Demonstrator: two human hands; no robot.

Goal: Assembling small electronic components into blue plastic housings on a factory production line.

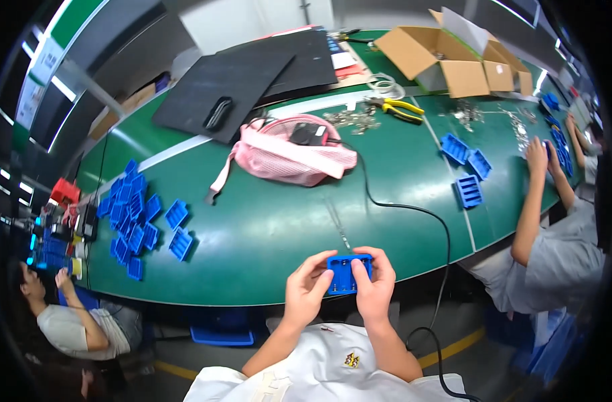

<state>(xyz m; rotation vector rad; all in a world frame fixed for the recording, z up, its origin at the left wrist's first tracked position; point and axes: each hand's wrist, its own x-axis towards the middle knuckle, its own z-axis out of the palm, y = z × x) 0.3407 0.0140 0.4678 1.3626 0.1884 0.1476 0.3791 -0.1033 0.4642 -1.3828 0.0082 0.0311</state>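
A blue plastic battery holder (342,277) with long slots and small metal bits at its ends is held up near the table's front edge. My left hand (304,288) grips its left side, thumb on the front face. The right side is gripped by my right hand (375,285), whose thumb presses near the upper right part of the slots. Just beyond the holder, a thin strip of small metal pieces (343,236) lies on the green table (272,234).
Many blue holders are heaped at left (128,211); several lie at right (468,191). A pink bag (286,151), yellow-handled pliers (403,110), loose metal parts (356,120) and cardboard boxes (467,77) stand farther back. A black cable (413,209) crosses the table. Co-workers sit on both sides.
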